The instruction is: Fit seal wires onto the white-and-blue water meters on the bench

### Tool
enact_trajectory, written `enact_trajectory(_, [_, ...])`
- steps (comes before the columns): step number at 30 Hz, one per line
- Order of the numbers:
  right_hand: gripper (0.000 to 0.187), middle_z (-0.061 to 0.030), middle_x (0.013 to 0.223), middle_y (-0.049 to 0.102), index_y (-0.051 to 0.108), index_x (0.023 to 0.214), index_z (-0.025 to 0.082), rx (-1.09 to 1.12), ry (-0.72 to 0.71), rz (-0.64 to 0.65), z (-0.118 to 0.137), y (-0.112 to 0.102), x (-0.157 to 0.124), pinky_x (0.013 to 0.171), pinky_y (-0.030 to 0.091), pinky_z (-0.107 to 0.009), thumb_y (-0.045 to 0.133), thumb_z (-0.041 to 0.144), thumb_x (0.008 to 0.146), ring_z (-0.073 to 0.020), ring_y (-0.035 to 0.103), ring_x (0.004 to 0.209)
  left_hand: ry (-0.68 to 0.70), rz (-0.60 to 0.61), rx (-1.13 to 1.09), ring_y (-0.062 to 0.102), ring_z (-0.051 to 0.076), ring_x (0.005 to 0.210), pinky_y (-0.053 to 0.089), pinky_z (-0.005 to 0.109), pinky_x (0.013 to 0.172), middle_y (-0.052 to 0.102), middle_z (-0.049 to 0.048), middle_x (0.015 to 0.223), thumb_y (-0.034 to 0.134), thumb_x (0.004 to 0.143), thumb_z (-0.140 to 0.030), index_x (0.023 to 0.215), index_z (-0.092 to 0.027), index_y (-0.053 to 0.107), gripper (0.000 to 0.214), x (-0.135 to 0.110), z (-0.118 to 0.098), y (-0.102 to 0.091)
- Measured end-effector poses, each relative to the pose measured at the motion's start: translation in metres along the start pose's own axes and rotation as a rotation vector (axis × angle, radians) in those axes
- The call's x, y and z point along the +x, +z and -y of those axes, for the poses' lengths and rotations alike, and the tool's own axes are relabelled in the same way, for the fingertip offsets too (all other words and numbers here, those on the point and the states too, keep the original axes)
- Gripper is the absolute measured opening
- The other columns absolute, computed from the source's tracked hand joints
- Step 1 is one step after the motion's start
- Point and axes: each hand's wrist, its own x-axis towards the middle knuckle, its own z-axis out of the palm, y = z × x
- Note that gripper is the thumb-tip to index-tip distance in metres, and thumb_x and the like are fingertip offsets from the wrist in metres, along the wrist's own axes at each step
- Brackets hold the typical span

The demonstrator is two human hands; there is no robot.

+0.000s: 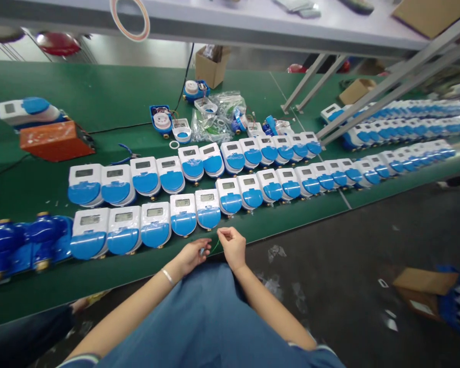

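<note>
Just in front of my body, at the near edge of the green workbench, my right hand [233, 249] is closed in a pinch on a thin green wire [215, 247]. My left hand [192, 255] is beside it, its fingers curled round a small bluish-grey piece [202, 251] whose kind I cannot make out. Whether the wire joins that piece is unclear. Directly beyond my hands stands the front row of white-and-blue water meters, the closest being one with a lit display [208, 209]. A second row of meters [191, 162] runs behind it.
Dark blue meter bodies with brass ends [42, 237] lie at the left. An orange box [55, 140], pliers [124, 154], opened meters [161, 121] and plastic bags [214, 122] sit farther back. Above hangs a shelf [214, 25] with a tape roll [130, 20]; slanted metal struts [391, 76] stand right.
</note>
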Motion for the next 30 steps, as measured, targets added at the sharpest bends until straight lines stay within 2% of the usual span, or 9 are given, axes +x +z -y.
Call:
enact_trajectory(3, [0.014,-0.0058,0.084,0.070,0.064,0.075,0.019,-0.062,-0.053,0.038,-0.005,0.002,0.001,0.070,0.055,-0.030,0.058,0.031,0.079,-0.0180,0.066,0.074,0.031,-0.047,-0.146,0.056,0.006,0.054,0.041,0.015,0.045,0.062,0.0033,0.076,0.059,0.078,-0.007,0.098,-0.013,0.062,0.021,0.013,-0.003,0.008])
enact_trajectory(6, [0.012,-0.0053,0.086,0.069,0.064,0.075,0.020,-0.117,-0.108,0.065,-0.008,0.004,0.003,0.071,0.055,-0.030,0.056,0.027,0.080,-0.0178,0.066,0.077,0.062,-0.081,-0.199,0.053,0.004,0.050,0.038,0.013,0.041,0.063,0.0037,0.076,0.059,0.078,-0.006,0.096,-0.012,0.063,0.020,0.021,-0.007,0.014])
enact_trajectory(11, [0.011,-0.0050,0.086,0.069,0.063,0.075,0.020,-0.194,-0.188,0.090,-0.008,0.003,0.005,0.073,0.054,-0.030,0.053,0.022,0.080,-0.0174,0.064,0.078,0.083,-0.095,-0.212,0.049,0.004,0.046,0.034,0.012,0.038,0.061,0.0030,0.069,0.056,0.078,-0.003,0.088,-0.010,0.063,0.014,0.025,-0.008,0.018])
enact_trajectory(19, [0.013,-0.0045,0.085,0.068,0.064,0.076,0.020,-0.231,-0.208,0.131,-0.008,0.004,0.005,0.075,0.052,-0.029,0.052,0.021,0.081,-0.0172,0.063,0.077,0.115,-0.094,-0.195,0.046,0.004,0.044,0.029,0.013,0.037,0.056,0.0012,0.064,0.056,0.076,-0.004,0.083,-0.010,0.061,0.011,0.025,-0.007,0.019])
enact_trajectory(24, [0.012,-0.0030,0.078,0.066,0.065,0.072,0.020,-0.151,-0.101,0.094,-0.013,0.013,0.006,0.069,0.051,-0.027,0.057,0.025,0.079,-0.0159,0.062,0.072,0.176,-0.163,-0.115,0.042,0.003,0.042,0.025,0.013,0.037,0.050,-0.0036,0.058,0.062,0.072,-0.009,0.092,-0.014,0.058,0.020,0.027,-0.003,0.022])
enact_trajectory(27, [0.012,-0.0028,0.075,0.064,0.065,0.068,0.019,-0.187,-0.025,0.042,-0.023,0.019,0.010,0.069,0.049,-0.027,0.062,0.028,0.075,-0.0154,0.061,0.068,0.227,-0.198,-0.033,0.041,0.004,0.041,0.022,0.014,0.038,0.047,-0.0062,0.054,0.070,0.068,-0.020,0.097,-0.017,0.056,0.032,0.032,-0.001,0.024])
enact_trajectory(30, [0.016,-0.0032,0.075,0.063,0.064,0.068,0.018,-0.150,0.075,0.018,-0.036,0.025,0.015,0.067,0.048,-0.027,0.065,0.033,0.072,-0.0146,0.059,0.063,0.260,-0.223,0.095,0.038,0.004,0.040,0.020,0.016,0.037,0.047,-0.0061,0.053,0.073,0.065,-0.032,0.093,-0.015,0.058,0.037,0.037,-0.001,0.024])
